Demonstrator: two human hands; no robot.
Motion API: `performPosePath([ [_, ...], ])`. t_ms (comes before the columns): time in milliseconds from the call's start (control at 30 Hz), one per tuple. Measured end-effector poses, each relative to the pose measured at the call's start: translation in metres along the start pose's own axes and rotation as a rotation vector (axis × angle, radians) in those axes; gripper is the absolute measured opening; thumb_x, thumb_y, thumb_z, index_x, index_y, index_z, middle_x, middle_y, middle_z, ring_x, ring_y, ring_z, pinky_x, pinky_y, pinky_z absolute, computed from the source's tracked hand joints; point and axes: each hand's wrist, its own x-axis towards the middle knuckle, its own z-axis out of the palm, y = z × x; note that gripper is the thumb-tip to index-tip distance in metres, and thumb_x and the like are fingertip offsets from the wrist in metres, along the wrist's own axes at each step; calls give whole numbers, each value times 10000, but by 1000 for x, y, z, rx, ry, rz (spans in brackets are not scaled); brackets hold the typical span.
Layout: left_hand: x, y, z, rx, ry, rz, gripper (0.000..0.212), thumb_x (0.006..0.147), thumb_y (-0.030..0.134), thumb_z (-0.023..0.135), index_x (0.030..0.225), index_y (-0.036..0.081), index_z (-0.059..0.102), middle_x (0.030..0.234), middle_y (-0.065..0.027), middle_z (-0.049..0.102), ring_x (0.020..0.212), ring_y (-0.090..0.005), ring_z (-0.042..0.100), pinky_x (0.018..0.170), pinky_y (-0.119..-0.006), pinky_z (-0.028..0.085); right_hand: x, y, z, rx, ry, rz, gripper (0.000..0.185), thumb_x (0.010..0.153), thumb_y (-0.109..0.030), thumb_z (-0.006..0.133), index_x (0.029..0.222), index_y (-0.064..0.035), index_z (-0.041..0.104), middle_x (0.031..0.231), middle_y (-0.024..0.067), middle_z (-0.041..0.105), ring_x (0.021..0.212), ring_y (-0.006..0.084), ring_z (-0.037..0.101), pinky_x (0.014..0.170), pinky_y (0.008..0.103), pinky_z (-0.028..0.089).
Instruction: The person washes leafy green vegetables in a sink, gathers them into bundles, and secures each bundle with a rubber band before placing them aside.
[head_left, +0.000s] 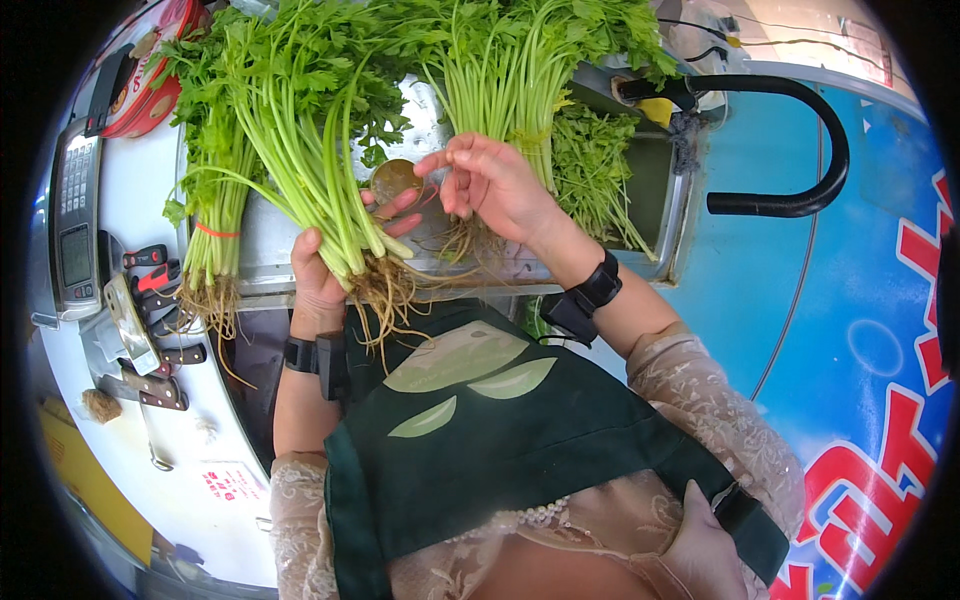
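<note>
My left hand (322, 274) holds a bunch of leafy celery (315, 157) near its base, with the brown roots hanging over the sink's front edge. To the right, my right hand (487, 180) is raised with the fingertips bent close together. A thin pinkish-red band (430, 196) shows by its fingers; whether they grip it is unclear. Behind the fingers is a small round brownish disc (396, 182). Left of my left hand lies another celery bunch (217, 240), bound with a red-orange band. More celery (499, 97) lies behind my right hand, its roots showing below that hand.
Loose greens (592, 172) lie at the right of the metal sink (675, 232). A black curved pipe (832, 150) stands out at the right. On the left counter are a digital scale (77, 225), several knives (154, 386), a phone (129, 322) and a red round tin (154, 97).
</note>
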Motion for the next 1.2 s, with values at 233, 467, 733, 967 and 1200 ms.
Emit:
performPosePath([
  [233,2,-4,0,-15,-30,-12,662,696,445,701,1157,-14,578,1225,-229,547,1286,-450,371,1074,-616,263,-10,-11,-4,-90,-11,-51,256,933,-92,482,1160,-17,572,1342,238,475,543,91,555,515,203,456],
  [467,1,-5,0,39,8,21,709,697,430,714,1212,-18,523,1252,-209,527,1274,-446,388,1040,-578,357,-30,-23,-5,-63,27,-86,403,910,-48,482,1311,-11,470,1365,221,461,457,44,462,432,167,363],
  [733,-5,-8,-12,-106,43,67,720,759,313,711,1330,26,377,1183,-123,491,1156,-332,505,969,-490,464,-63,-37,-36,104,-45,-76,706,921,-423,500,1421,5,247,1278,184,524,437,46,387,408,181,304],
  [967,4,-18,10,-65,21,75,845,701,345,741,1377,22,349,1372,-281,384,960,-282,616,874,-410,534,-28,-14,-5,392,-379,-92,833,876,-626,419,1410,0,297,1190,140,558,494,52,386,442,187,321],
  [1200,3,-20,24,-21,43,64,877,680,385,737,1387,45,345,1415,-334,288,1121,-319,560,881,-372,537,7,4,8,394,-436,-58,806,886,-594,449,1401,11,313,1191,148,562,489,61,393,447,190,328],
])
